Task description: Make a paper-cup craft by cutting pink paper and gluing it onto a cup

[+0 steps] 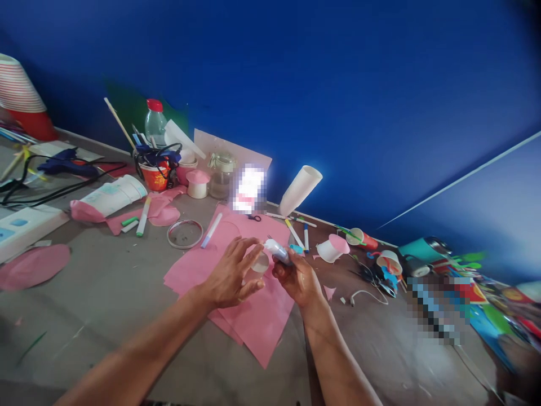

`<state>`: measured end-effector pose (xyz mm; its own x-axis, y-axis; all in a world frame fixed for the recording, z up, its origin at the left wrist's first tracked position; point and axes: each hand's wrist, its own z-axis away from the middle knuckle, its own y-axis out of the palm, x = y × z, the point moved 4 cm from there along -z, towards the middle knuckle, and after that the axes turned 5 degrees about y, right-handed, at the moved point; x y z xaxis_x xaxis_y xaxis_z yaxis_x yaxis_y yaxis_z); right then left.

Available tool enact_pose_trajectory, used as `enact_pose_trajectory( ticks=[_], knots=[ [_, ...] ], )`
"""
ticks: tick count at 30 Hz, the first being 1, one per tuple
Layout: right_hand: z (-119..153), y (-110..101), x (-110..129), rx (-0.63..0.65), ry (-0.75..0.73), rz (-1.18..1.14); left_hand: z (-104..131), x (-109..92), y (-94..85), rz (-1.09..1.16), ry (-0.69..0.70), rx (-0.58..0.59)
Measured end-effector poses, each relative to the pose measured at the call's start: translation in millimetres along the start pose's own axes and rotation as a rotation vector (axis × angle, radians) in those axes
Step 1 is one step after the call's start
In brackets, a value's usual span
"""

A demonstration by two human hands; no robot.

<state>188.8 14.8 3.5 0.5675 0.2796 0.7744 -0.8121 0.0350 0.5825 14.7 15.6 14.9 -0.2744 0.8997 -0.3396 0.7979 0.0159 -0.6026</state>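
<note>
Above the pink paper sheets (264, 332) are both hands. My left hand (236, 273) has its fingers curved around a small pale round piece (259, 262), which seems to be clear or white; its exact shape is hard to make out. My right hand (298, 276) is closed on a small whitish tube (278, 251), tilted with its white end toward the left hand. The tube's tip is near the left fingertips, and a bit of light blue shows behind the right fingers.
A blurred bright screen (248, 189) stands behind the paper. Left are a jar lid (185, 234), markers, a lying paper cup (112, 197) and a red cup of tools (154, 176). Right are a white cup stack (301, 189), a pink-topped cup (333, 248), a cable and a teal bottle (422, 250).
</note>
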Motion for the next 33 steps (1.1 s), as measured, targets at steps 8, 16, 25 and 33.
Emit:
enact_pose_trajectory(
  ticks=[8, 16, 25, 33],
  knots=[
    [1.2, 1.6, 0.9, -0.064, 0.055, -0.049, 0.0, 0.4, -2.5, 0.002, -0.045, -0.015],
    [0.7, -4.0, 7.9, -0.107, 0.008, -0.070, -0.6, 11.7, -12.2, 0.062, -0.236, -0.275],
    [0.3, -33.5, 34.8, -0.161, -0.203, -0.114, -2.4, 20.4, -21.4, 0.078, -0.313, -0.322],
    [-3.3, -50.0, 44.4, -0.235, -0.358, 0.212, 1.9, 29.9, -18.7, 0.101, -0.481, -0.382]
  ],
)
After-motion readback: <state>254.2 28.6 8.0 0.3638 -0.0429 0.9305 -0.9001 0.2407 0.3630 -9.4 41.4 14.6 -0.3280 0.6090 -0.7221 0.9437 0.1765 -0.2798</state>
